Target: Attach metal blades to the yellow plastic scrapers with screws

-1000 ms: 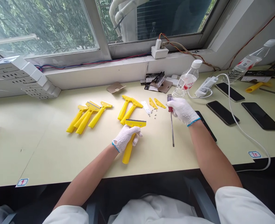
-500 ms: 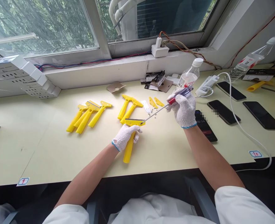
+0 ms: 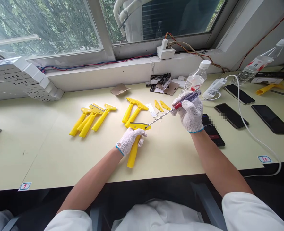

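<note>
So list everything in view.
T-shaped plastic scraper: one, yellow, centre
Long screwdriver: one, red and purple, centre
Loose plastic scrapers: about six, yellow, centre and left
Curved plastic pieces: two, yellow, centre
Flat plate: one, white, beside them
Tiny metal fasteners: several, silver, centre
Flat phones: four, dark, right
Tubular plastic handle: one, yellow, far right
Capped plastic bottles: two, clear, back right
Oblong power strip: one, white, right
Torn cardboard: several, brown and black, back
Stacked boxes: several, white, back left
Number tags: two, white, front
Glass window: one, grey, back
Wide table: one, pale yellow, underneath
Left gloved hand: one, white, on scraper
Right gloved hand: one, white, on screwdriver
</note>
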Demonstrator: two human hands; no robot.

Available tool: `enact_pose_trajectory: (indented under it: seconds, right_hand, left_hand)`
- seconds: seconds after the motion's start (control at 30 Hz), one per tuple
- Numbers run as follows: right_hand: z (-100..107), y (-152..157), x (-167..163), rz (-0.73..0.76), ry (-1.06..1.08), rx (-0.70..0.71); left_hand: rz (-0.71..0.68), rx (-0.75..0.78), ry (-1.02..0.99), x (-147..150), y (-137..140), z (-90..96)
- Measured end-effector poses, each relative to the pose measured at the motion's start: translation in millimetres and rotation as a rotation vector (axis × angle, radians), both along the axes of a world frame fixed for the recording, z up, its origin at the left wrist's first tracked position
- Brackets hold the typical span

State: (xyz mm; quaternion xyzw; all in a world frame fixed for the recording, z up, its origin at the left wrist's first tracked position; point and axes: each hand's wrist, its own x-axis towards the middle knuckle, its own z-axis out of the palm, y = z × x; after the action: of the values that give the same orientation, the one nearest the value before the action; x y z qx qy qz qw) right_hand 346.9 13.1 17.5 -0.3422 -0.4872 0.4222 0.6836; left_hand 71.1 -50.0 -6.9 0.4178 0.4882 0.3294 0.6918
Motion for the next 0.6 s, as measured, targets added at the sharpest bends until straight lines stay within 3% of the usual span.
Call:
enact_pose_trajectory:
  seconds: [0.33,0.6]
  right_hand:
    - [0.0,-1.3,2.5,0.001,-0.023,0.019]
    - [0.5,-0.8,7.2,0.085,0.018,0.107]
  left_hand:
    - [0.000,-0.071,-0.061,-3.4,1.5,-0.1]
    - [-0.006,-0.172,-0.139,-4.9,2.1,-0.7]
